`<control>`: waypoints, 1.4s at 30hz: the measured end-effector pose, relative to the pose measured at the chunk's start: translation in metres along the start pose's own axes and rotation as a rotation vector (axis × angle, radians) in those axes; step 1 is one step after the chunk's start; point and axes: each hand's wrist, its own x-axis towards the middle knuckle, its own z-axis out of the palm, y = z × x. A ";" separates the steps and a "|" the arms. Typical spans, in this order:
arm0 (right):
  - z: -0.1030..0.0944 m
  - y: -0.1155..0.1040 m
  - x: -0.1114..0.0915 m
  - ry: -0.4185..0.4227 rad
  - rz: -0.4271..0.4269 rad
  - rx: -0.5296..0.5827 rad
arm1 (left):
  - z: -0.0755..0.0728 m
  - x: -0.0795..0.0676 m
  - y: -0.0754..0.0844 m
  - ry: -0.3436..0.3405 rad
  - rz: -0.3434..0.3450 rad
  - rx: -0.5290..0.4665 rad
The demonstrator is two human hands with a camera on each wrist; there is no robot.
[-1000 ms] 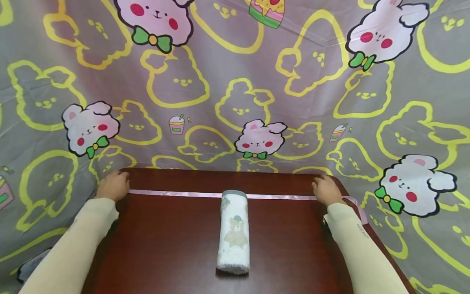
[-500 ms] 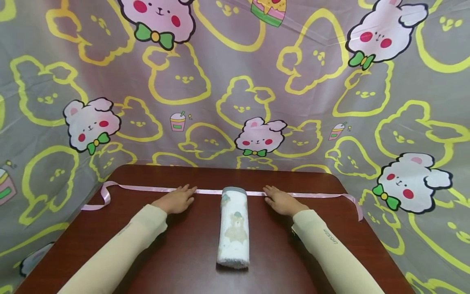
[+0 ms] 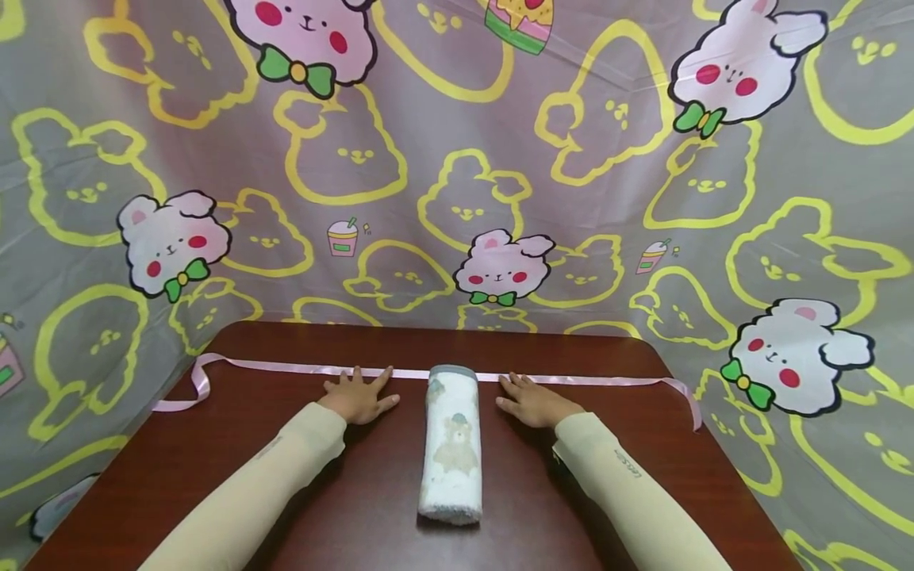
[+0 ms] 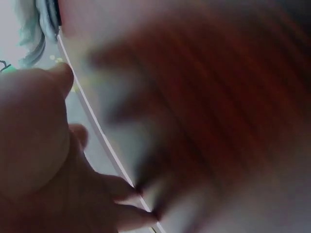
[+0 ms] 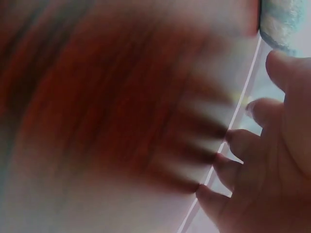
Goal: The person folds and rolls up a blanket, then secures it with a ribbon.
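A rolled white towel (image 3: pixel 454 452) with a bear print and a grey-blue far edge lies lengthwise in the middle of the dark wooden table. Behind it a thin pink ribbon (image 3: pixel 278 365) runs straight across the table, and the roll's far end overlaps it. Left of the roll, my left hand (image 3: pixel 359 396) has its fingers spread, tips at the ribbon. On the other side my right hand (image 3: pixel 535 400) reaches the ribbon with extended fingertips. Both wrist views show the fingertips along the ribbon, with the towel (image 5: pixel 284 22) just past the thumb in the right one.
The ribbon's loose ends curl near the table's left and right edges. A grey curtain (image 3: pixel 400 190) printed with yellow outlines and white rabbits hangs behind and beside the table (image 3: pixel 371 492). Something grey (image 3: pixel 60 507) shows past the left edge.
Both hands have come inward from the table's far corners to either side of the towel. The left fingers have since spread wider. The towel has stayed in place.
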 end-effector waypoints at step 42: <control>-0.010 -0.002 -0.016 -0.046 0.047 -0.023 | -0.010 -0.012 -0.010 -0.113 0.107 0.070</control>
